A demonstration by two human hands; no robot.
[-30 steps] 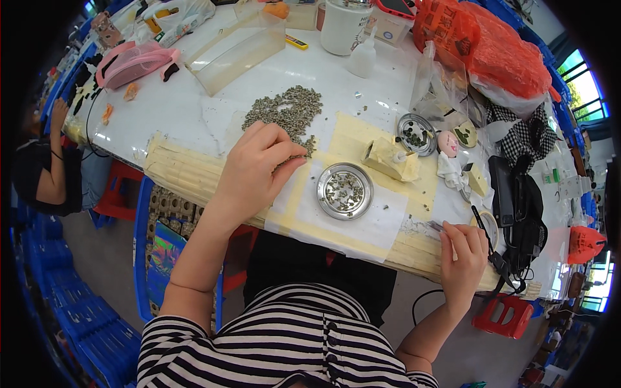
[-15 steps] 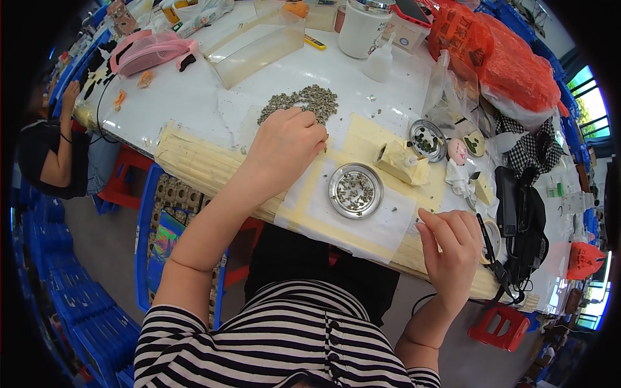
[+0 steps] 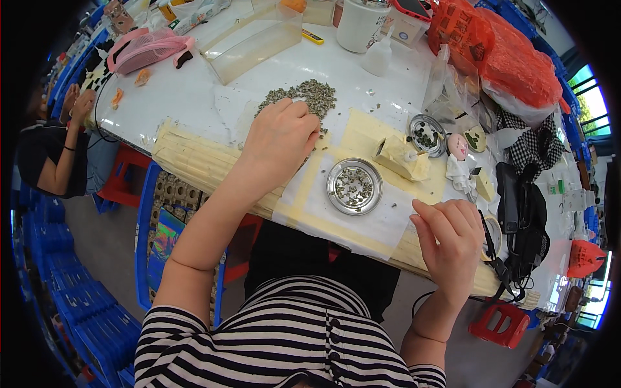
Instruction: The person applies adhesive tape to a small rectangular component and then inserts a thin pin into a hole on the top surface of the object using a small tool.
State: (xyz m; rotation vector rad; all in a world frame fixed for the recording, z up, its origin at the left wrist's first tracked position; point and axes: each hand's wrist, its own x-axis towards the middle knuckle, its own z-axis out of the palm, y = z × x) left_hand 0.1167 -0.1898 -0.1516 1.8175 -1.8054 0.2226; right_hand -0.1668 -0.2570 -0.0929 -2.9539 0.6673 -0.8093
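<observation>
My left hand (image 3: 279, 143) is closed with bent fingers at the near edge of a pile of small grey-green metal pieces (image 3: 317, 96). Its fingertips are turned away, so whatever they pinch is hidden. A round, shiny metal dish (image 3: 377, 202) with similar small pieces scattered inside stands on white paper, between my two hands. To the right of the dish, my right hand (image 3: 451, 239) hovers above the table's front edge. Its fingers are loosely bent, with a small gap between thumb and forefinger and nothing visible there.
A yellow taped block (image 3: 402, 161) stands beside the dish. Farther right are a second metal dish (image 3: 442, 143) with dark pieces, a tape roll (image 3: 493, 239) and a black bag (image 3: 527, 242). Behind lie a clear plastic tray (image 3: 259, 55) and red bags (image 3: 517, 61). Another person sits at far left.
My left hand has shifted slightly left and toward me along the pile's edge. My right hand has moved a little left, its thumb and forefinger still slightly apart.
</observation>
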